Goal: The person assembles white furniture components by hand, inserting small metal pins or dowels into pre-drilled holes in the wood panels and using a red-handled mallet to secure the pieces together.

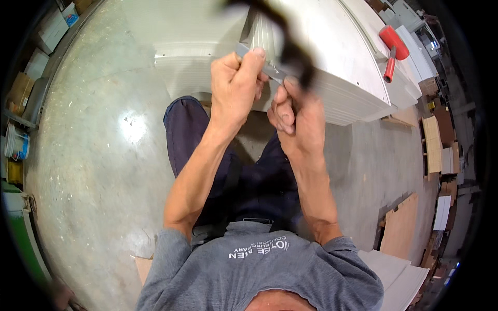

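Note:
Both of my hands are raised close together in front of a stack of white panels (337, 88). Between them runs a short, flat grey strip (274, 71). My left hand (233, 85) is closed on its left end, with the thumb lying along the top. At the other end my right hand (301, 111) pinches it between thumb and forefinger, the other fingers curled in. A dark blurred shape (295, 57) close to the camera crosses in front of the right fingertips and hides part of them.
A red-headed mallet (394, 46) rests on the panels at the right. More white panels (187, 57) stand at the left of the stack. Brown sheet material (398, 226) and pale sheets (389, 272) lie at the lower right. Shelves with a white bucket (16, 141) line the left edge.

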Motion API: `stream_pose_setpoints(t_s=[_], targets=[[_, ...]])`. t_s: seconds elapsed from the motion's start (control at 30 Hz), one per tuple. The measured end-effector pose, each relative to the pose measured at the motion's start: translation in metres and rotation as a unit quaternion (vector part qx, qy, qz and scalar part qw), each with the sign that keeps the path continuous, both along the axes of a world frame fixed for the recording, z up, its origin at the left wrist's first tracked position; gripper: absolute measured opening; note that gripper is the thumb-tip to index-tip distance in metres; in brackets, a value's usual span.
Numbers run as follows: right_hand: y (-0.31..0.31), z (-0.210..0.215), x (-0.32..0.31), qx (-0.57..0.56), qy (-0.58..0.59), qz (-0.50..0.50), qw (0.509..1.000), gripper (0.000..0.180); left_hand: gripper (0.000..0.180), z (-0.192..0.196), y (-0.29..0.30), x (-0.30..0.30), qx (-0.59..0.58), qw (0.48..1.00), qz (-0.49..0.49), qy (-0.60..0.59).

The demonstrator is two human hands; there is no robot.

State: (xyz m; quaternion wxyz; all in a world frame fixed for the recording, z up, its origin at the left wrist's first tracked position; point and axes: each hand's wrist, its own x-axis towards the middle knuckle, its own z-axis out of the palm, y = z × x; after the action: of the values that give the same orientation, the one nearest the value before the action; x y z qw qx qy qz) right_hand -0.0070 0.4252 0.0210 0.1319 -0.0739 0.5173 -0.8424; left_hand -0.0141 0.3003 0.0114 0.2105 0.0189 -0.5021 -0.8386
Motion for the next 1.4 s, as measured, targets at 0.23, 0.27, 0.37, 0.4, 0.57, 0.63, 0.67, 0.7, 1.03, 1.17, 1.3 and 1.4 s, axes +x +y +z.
stream_pose_setpoints(t_s=[0.23,0.27,0.37,0.4,0.57,0.63,0.67,0.7,1.03,1.17,1.3,1.4], targets=[[0.003,-0.053,0.008,0.013,-0.088,-0.006,0.996,0.032,0.04,-0.059,0.005,0.007,0.009,0.998,0.009,-0.059],[0.002,-0.052,0.008,0.017,-0.086,-0.007,0.996,0.032,0.04,-0.054,0.003,0.006,0.002,0.999,0.006,-0.046],[-0.002,-0.024,0.006,0.003,-0.025,-0.005,1.0,0.032,0.04,-0.025,-0.001,0.007,0.001,1.0,0.006,-0.025],[-0.002,-0.015,0.004,0.013,-0.025,-0.01,1.0,0.032,0.04,-0.018,-0.002,0.004,-0.004,1.0,0.003,-0.014],[-0.006,-0.037,0.006,0.023,-0.036,-0.025,0.999,0.032,0.038,-0.049,-0.004,0.004,-0.003,0.999,-0.005,-0.035],[0.0,-0.075,0.008,0.029,-0.079,-0.02,0.996,0.032,0.039,-0.078,-0.002,0.01,-0.003,0.998,-0.009,-0.068],[0.0,-0.082,0.01,0.039,-0.099,-0.021,0.994,0.032,0.039,-0.088,-0.001,0.01,0.007,0.997,-0.012,-0.075],[0.001,-0.081,0.011,0.042,-0.098,-0.021,0.994,0.032,0.039,-0.096,0.0,0.009,0.016,0.996,-0.017,-0.082],[-0.008,-0.031,0.006,0.014,-0.011,-0.044,0.999,0.031,0.035,-0.043,-0.008,0.0,-0.017,1.0,-0.019,0.006],[-0.001,-0.114,0.012,0.063,-0.092,-0.035,0.993,0.032,0.034,-0.131,-0.004,0.013,-0.019,0.997,-0.021,-0.072],[0.005,-0.132,0.011,0.095,-0.137,-0.012,0.986,0.033,0.034,-0.156,-0.006,0.002,0.01,0.995,-0.033,-0.095],[-0.005,-0.086,0.013,0.07,-0.073,-0.024,0.995,0.033,0.035,-0.105,-0.011,0.016,-0.046,0.997,-0.012,-0.057]])
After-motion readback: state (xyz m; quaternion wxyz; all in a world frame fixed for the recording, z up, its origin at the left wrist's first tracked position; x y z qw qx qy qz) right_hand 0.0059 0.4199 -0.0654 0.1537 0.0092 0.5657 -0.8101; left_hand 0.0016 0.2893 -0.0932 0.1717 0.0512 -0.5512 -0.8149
